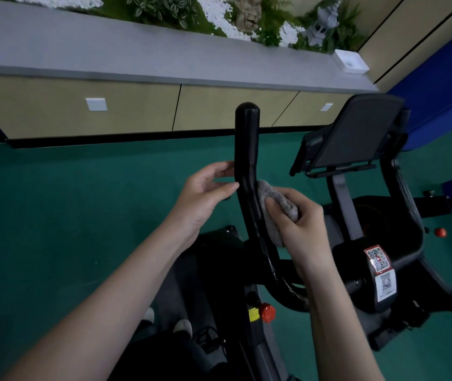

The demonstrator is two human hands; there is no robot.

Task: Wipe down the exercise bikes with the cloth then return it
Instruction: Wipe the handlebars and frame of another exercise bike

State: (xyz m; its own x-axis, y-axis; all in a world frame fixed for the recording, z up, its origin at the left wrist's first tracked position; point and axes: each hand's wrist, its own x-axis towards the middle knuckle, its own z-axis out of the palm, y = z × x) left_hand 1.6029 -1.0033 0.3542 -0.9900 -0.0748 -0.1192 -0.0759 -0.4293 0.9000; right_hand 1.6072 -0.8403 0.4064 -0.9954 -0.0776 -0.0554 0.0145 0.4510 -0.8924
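Looking down from head height, a person is cleaning an exercise bike [378,273] that stands on a green floor [54,215]. The right hand [299,224] curls its fingers round a bunched grey cloth [271,196] and presses it against the right side of the upright black handlebar [246,138], likely to rub it clean. The left hand [205,196] is mostly open, with its fingers fairly straight and touching the bar's left side, seemingly to steady it. The cloth sits between the right hand and the bar, opposite the left hand.

White box [351,61] on grey ledge [136,50]
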